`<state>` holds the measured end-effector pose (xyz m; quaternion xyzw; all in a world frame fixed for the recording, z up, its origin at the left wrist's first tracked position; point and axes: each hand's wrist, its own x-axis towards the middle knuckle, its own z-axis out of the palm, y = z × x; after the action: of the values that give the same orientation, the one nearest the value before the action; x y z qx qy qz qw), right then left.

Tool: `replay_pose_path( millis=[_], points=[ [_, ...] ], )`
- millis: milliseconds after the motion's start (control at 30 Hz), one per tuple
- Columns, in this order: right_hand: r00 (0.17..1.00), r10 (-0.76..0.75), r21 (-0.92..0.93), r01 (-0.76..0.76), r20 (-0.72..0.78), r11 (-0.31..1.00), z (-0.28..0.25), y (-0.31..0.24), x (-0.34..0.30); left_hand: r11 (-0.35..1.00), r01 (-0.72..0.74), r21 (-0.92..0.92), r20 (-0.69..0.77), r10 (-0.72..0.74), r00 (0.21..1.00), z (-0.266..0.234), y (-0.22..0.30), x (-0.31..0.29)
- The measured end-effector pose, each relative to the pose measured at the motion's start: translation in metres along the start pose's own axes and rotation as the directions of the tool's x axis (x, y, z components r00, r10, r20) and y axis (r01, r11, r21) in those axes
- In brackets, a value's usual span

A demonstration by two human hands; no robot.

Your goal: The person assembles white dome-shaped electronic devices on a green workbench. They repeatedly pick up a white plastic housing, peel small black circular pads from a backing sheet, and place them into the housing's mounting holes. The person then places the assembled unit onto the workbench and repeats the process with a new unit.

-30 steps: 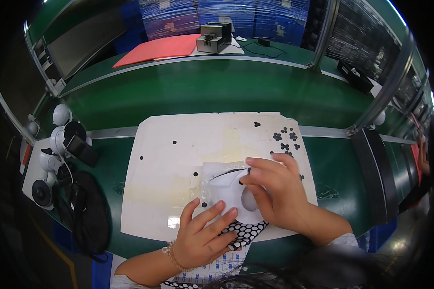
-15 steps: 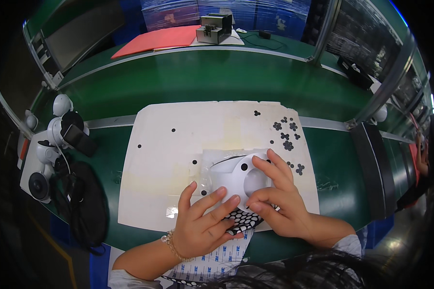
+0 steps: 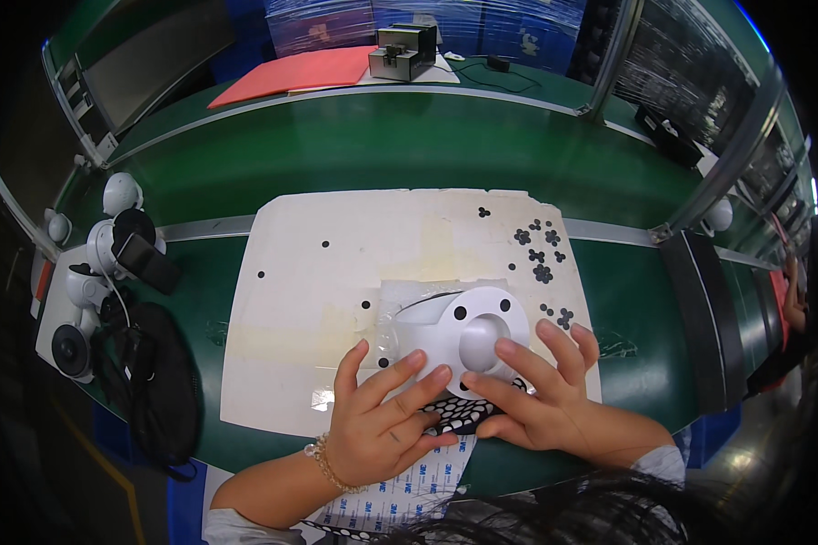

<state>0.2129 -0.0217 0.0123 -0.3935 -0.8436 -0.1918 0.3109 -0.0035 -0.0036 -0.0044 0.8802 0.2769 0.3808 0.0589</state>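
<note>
A white rounded housing (image 3: pixel 432 338) with a flanged ring and round opening lies on clear plastic wrap (image 3: pixel 393 300). Black round pads (image 3: pixel 461 313) sit on its flange. My left hand (image 3: pixel 373 422) rests two fingertips against the housing's near left side. Between its thumb and index finger it appears to hold a bent sheet of adhesive pads (image 3: pixel 463 413), black with white round holes, its pale printed backing showing below. My right hand (image 3: pixel 541 400) has its fingers spread, one fingertip on a pad at the flange's lower edge, another over the opening.
A pale board (image 3: pixel 300 318) lies under the work, with loose black pads (image 3: pixel 543 273) at its right. White camera-like devices (image 3: pixel 86 286), a cable and a black pouch (image 3: pixel 168 391) are at left. A long black box (image 3: pixel 704 318) stands at right; a metal block (image 3: pixel 403 53) is on the shelf.
My right hand's pinched thumb and index finger have parted. Its other fingers have swung right and down off the flange, uncovering the upper right pad. My left hand stays nearly still.
</note>
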Motion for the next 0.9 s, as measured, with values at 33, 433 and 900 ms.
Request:
replay_pose_path(
  millis=[33,433,900],
  points=[
    [0.999,0.043,0.037,-0.043,0.009,0.998,-0.001,-0.001,-0.003,1.0,0.005,-0.003,0.002,-0.005,1.0,0.0,0.001,0.0],
    [0.944,-0.204,0.133,0.244,-0.261,0.961,0.004,-0.009,-0.008,1.0,0.021,0.003,0.002,-0.021,1.0,0.0,0.0,0.001],
    [0.927,0.301,0.494,-0.375,0.225,0.785,-0.007,0.023,-0.004,0.999,0.023,0.031,0.0,-0.023,1.0,0.002,0.001,0.001]
  ],
)
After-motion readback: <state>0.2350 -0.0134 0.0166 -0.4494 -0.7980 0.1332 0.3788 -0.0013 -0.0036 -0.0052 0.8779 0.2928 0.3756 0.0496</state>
